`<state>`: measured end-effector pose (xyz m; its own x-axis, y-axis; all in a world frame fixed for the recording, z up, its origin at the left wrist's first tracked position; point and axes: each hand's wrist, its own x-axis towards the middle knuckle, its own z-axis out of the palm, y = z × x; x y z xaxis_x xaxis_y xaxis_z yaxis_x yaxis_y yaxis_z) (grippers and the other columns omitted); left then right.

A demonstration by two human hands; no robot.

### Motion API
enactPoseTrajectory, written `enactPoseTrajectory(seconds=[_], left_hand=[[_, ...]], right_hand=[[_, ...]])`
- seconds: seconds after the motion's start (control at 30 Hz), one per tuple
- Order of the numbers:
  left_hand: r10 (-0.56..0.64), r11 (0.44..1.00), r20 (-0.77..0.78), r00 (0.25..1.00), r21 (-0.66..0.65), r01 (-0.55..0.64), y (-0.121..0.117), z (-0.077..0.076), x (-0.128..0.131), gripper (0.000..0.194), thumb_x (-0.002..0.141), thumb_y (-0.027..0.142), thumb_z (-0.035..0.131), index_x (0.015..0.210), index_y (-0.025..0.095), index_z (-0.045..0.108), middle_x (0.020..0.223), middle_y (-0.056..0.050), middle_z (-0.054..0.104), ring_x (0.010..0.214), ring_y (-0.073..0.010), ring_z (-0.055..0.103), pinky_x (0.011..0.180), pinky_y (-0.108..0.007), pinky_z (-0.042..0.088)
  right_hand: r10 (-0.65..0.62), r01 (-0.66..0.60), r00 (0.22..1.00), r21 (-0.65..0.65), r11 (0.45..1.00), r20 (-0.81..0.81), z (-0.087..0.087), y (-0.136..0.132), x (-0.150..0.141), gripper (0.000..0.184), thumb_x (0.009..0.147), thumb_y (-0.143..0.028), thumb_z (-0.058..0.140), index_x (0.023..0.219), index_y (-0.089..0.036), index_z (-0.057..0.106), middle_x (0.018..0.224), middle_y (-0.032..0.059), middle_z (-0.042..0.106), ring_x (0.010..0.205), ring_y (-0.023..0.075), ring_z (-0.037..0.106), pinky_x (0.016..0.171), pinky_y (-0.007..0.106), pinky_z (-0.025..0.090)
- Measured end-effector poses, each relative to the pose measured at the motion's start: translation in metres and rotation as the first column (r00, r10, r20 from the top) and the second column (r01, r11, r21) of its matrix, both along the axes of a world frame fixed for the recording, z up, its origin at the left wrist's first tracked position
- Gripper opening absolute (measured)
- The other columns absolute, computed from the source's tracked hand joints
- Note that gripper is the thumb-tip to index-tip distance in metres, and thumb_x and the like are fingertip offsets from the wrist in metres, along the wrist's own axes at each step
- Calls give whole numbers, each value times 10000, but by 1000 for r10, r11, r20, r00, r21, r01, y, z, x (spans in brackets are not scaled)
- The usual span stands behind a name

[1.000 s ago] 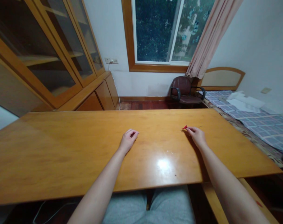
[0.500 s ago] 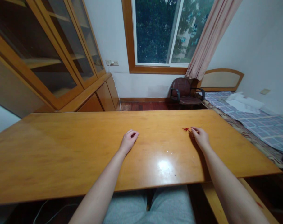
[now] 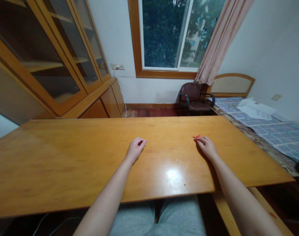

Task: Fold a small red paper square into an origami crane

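Note:
My right hand (image 3: 206,146) is over the right part of the wooden table (image 3: 90,157). Its thumb and fingers are pinched together at a small, ragged red piece (image 3: 197,136), whose exact kind is too small to make out. Part of that piece shows just beyond the fingertips. My left hand (image 3: 136,148) rests on the tabletop left of it, fingers curled and thumb pressed to the fingertips. Whatever may be inside that pinch is hidden.
Tiny pale bits (image 3: 179,160) and a dark speck (image 3: 185,185) lie on the table between my arms. An open drawer (image 3: 228,209) juts out below the table's near edge at right. Beyond stand a brown armchair (image 3: 190,95), a bed (image 3: 269,131) and a glass-door cabinet (image 3: 65,108).
My right hand has moved left, and its fingertips now meet the red piece, which looks brighter and slightly shifted. My left hand has stayed in place.

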<state>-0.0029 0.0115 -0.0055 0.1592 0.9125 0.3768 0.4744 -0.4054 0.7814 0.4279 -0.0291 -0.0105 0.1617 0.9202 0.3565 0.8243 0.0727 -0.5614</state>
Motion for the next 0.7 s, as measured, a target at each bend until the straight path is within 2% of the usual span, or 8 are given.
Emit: enactPoseTrajectory(seconds=[0.13,0.3,0.7], left_hand=[[-5,1000,1,1000,-1,5,0,0,0,213,876,320,548,765,188,673,737,-16,616,720,-161,594,689,-263,453],[-6,1000,-4,1000,-6,6,1,1,0,212,872,314,549,767,182,677,739,-17,620,720,-158,593,683,-256,447],[-16,1000,7,1000,1,16,-1,2,1,202,874,304,552,772,181,675,740,-16,623,717,-157,598,682,-255,450]], right_hand=[[-17,19,999,42,999,-38,-4,0,4,359,842,-419,515,951,-167,748,952,104,694,815,218,622,780,349,480],[-133,136,984,9,991,-120,-4,4,10,403,833,-453,518,972,-143,734,918,109,705,706,201,607,700,331,472],[-214,216,976,43,976,-34,-6,6,11,370,822,-409,507,963,-154,735,910,105,693,762,217,611,737,341,460]])
